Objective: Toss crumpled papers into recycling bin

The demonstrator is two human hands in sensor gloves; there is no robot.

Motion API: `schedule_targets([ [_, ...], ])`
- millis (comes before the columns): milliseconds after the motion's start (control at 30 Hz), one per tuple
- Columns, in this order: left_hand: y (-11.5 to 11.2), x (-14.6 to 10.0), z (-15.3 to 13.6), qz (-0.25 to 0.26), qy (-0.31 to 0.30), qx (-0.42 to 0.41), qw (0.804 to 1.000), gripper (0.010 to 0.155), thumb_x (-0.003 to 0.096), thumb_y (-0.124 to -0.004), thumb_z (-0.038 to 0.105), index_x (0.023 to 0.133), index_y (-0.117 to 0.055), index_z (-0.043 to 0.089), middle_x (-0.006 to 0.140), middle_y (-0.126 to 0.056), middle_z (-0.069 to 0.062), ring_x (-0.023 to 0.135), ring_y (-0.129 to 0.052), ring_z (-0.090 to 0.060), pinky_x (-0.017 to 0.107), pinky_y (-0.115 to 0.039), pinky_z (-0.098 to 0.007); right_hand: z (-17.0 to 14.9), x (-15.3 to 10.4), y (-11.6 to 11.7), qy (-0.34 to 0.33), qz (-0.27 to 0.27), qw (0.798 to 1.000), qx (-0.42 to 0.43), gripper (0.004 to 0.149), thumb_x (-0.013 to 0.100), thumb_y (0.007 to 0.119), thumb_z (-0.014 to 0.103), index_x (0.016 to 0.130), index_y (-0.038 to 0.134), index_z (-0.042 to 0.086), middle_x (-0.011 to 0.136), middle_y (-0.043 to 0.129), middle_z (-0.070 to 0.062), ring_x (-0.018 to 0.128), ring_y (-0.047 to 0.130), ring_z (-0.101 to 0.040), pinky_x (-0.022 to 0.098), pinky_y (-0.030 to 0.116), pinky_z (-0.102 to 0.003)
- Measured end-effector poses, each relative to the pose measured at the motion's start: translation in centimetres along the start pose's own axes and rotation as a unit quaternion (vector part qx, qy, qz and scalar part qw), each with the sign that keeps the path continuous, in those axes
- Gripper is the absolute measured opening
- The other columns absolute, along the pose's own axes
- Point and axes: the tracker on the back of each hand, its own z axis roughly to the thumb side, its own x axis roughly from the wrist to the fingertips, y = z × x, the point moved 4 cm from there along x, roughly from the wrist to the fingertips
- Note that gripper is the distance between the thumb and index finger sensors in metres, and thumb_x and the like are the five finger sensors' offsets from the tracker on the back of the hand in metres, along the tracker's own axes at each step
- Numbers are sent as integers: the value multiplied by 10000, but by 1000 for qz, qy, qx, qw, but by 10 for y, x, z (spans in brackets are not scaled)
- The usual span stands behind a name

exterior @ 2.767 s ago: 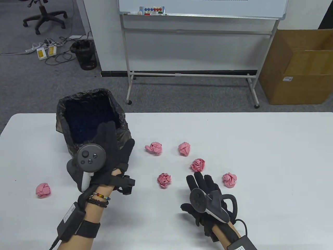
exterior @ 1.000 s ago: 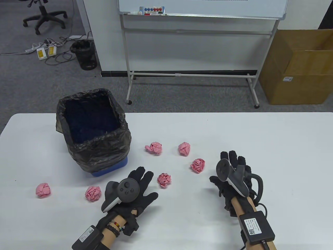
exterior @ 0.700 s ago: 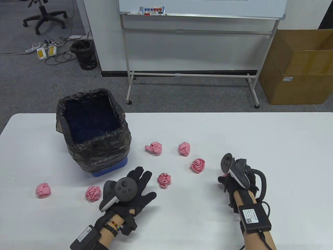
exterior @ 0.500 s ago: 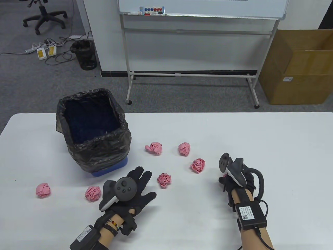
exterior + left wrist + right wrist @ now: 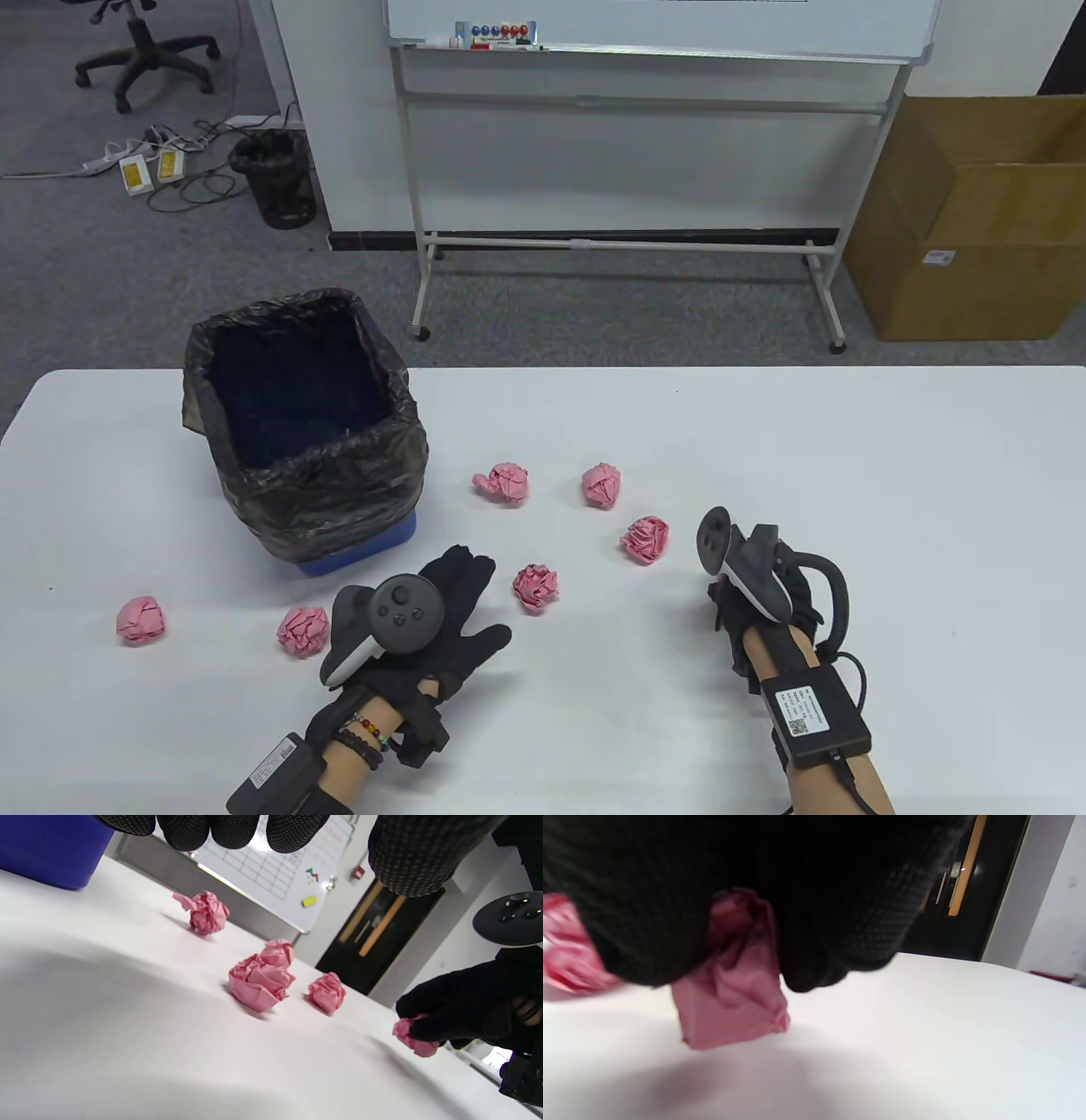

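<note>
Fingers (image 5: 649, 921) of the right hand (image 5: 462, 1005) grip a pink paper ball (image 5: 734, 1001).

Bright, even overhead light in the table view, everything sharp, and the white table (image 5: 764, 441) almost glares. Soft short shadows sit just beneath each hand on that table. The table's far edge bows slightly, a touch of lens distortion. In the left wrist view the fingertips (image 5: 292, 832) are close and crisp, the room beyond the table washed out. The right wrist view is dark on top and smeared, the pink paper ball (image 5: 734, 993) blurred.
</note>
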Motion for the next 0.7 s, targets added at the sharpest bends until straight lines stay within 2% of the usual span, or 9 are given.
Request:
schedule_targets([
  [333,-4,2,-8,-23,3,-75,997,852,467,-743,600,1128,-435,158,1193,-478,-209,1062,-580,-473,722,-576,-626,42,-45,-19,-89,-25,991,102,620,221,1006,480,807,894,312,788,1009,21,551,1136,-166,360,980,-213],
  [700,-13,6,-17,-74,5,-250,965,874,461,-751,617,1125,-451,135,1176,-505,-242,1027,-678,-464,694,-666,-595,98,-97,-41,-186,-5,944,273,637,215,1013,477,815,886,305,796,1002,24,563,1136,-161,364,984,-210],
])
